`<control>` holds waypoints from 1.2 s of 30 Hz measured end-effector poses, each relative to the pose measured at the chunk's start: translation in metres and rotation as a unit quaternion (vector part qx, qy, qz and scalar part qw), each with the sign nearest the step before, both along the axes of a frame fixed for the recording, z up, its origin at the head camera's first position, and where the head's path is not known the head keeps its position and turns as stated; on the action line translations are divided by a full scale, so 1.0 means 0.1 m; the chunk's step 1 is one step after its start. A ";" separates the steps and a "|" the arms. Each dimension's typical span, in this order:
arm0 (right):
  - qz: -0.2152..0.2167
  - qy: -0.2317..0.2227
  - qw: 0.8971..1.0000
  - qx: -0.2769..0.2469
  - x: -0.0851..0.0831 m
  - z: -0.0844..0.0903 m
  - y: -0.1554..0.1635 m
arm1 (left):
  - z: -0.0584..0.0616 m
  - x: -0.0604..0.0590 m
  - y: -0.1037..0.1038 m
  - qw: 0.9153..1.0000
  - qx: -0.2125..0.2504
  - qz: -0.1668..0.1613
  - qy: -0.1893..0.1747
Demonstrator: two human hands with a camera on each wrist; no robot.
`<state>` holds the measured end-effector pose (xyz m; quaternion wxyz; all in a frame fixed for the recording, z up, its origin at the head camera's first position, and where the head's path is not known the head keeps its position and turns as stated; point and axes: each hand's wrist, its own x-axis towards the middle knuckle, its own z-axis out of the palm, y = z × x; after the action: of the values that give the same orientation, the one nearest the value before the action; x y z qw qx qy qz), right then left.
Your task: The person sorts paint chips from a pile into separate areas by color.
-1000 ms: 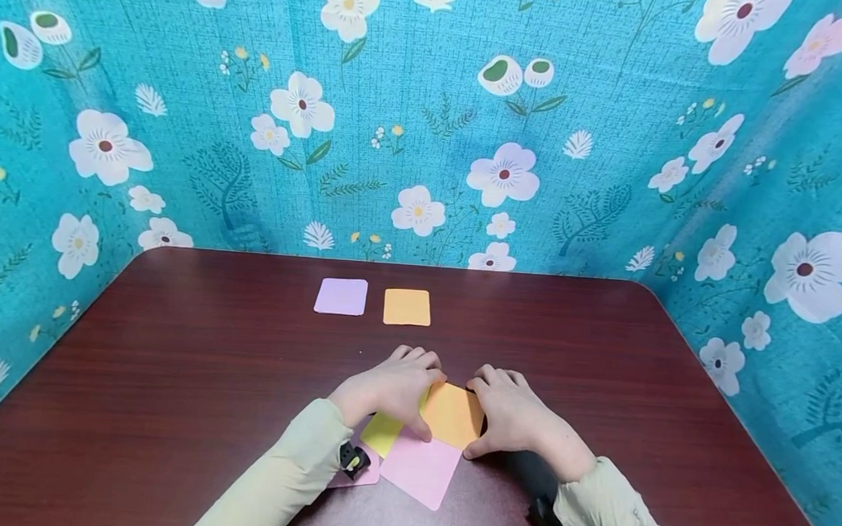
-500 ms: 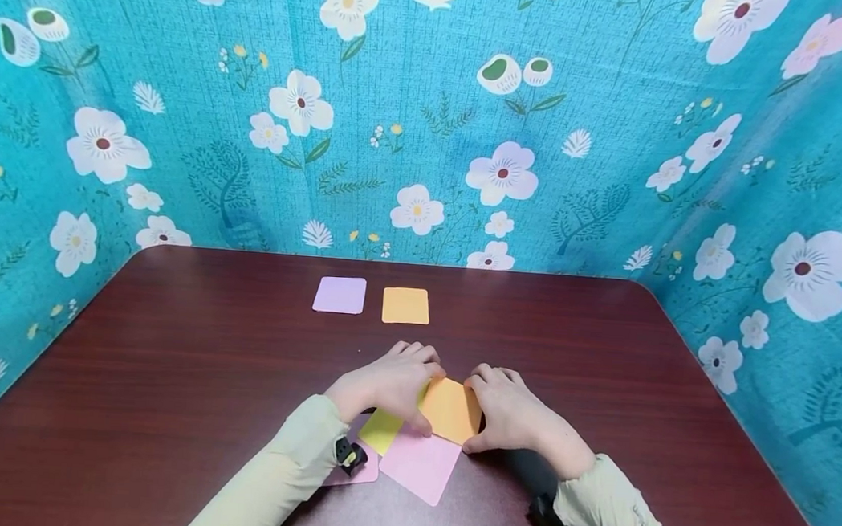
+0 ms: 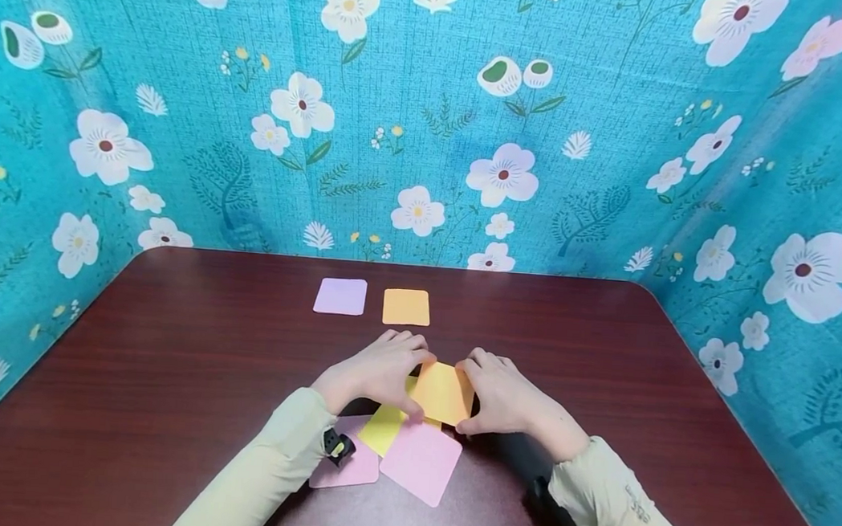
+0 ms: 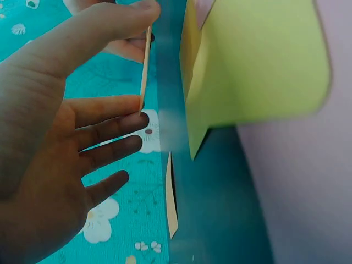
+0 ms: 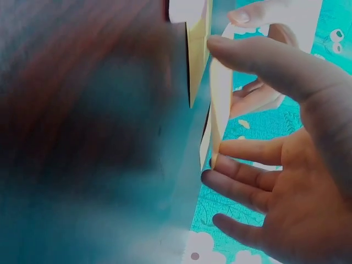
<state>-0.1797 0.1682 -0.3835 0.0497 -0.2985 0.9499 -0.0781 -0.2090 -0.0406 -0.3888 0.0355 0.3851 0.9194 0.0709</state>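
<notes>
A square orange card [image 3: 443, 393] with rounded corners is held between both hands, raised a little off the dark red table. My left hand [image 3: 378, 373] pinches its left side, and my right hand [image 3: 510, 399] pinches the right side. In the left wrist view the card [image 4: 146, 71] appears edge-on between thumb and index finger. The right wrist view has the card [image 5: 221, 93] spanning thumb to fingers, while the little finger stands free. Below it lie a yellow card [image 3: 382, 431] and a pink card [image 3: 422, 461], overlapping. Another pink card [image 3: 352, 461] lies by the left wrist.
A purple card [image 3: 341, 296] and a second orange card [image 3: 406, 306] lie side by side toward the far edge of the table [image 3: 569, 328]. Behind the table hangs a blue flowered cloth [image 3: 430, 119], which also runs along both sides.
Both hands have lifted the orange card off the pile and carried it slightly away from the body and left. More of the yellow card and the left pink card now shows.
</notes>
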 end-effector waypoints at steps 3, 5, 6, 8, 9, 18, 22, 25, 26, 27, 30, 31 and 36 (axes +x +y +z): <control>0.000 -0.003 1.000 0.000 -0.05 0.01 -0.01 | 0.01 -0.03 -0.06 1.000 0.009 0.010 -0.005; -0.003 -0.004 1.000 0.000 -0.08 0.02 -0.01 | 0.02 -0.05 -0.10 1.000 0.018 0.017 -0.008; -0.004 -0.003 1.000 -0.002 -0.11 0.03 -0.01 | 0.03 -0.06 -0.12 1.000 0.021 0.020 -0.009; -0.005 0.001 1.000 -0.001 -0.15 0.03 -0.02 | 0.04 -0.08 -0.14 0.999 0.025 0.025 -0.008; -0.004 0.003 1.000 0.000 -0.17 0.04 -0.02 | 0.04 -0.10 -0.15 0.999 0.026 0.026 -0.005; 0.004 0.024 1.000 -0.008 -0.39 0.08 -0.13 | 0.01 -0.21 -0.26 0.997 0.044 0.053 0.018; 0.005 0.028 0.999 -0.017 -0.49 0.09 -0.19 | 0.00 -0.26 -0.31 0.996 0.045 0.072 0.021; 0.005 0.031 0.999 -0.016 -0.56 0.09 -0.23 | -0.02 -0.32 -0.34 0.995 0.042 0.087 0.028; 0.005 0.033 0.999 -0.014 -0.59 0.08 -0.24 | -0.02 -0.33 -0.35 0.994 0.044 0.091 0.027; 0.005 0.035 0.999 -0.012 -0.61 0.08 -0.25 | -0.03 -0.35 -0.35 0.994 0.045 0.095 0.029; 0.002 0.033 0.999 -0.008 -0.69 0.07 -0.29 | -0.04 -0.41 -0.37 0.993 0.050 0.103 0.030; 0.000 0.031 0.999 -0.007 -0.72 0.07 -0.30 | -0.04 -0.43 -0.37 0.992 0.054 0.106 0.030; -0.010 0.030 0.999 -0.009 -0.87 0.03 -0.37 | -0.06 -0.54 -0.41 0.990 0.053 0.125 0.042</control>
<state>-0.2667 0.1308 -0.3802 0.0173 -0.2913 0.9533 -0.0784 -0.2630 -0.0814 -0.3945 -0.0330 0.2711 0.9560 0.1068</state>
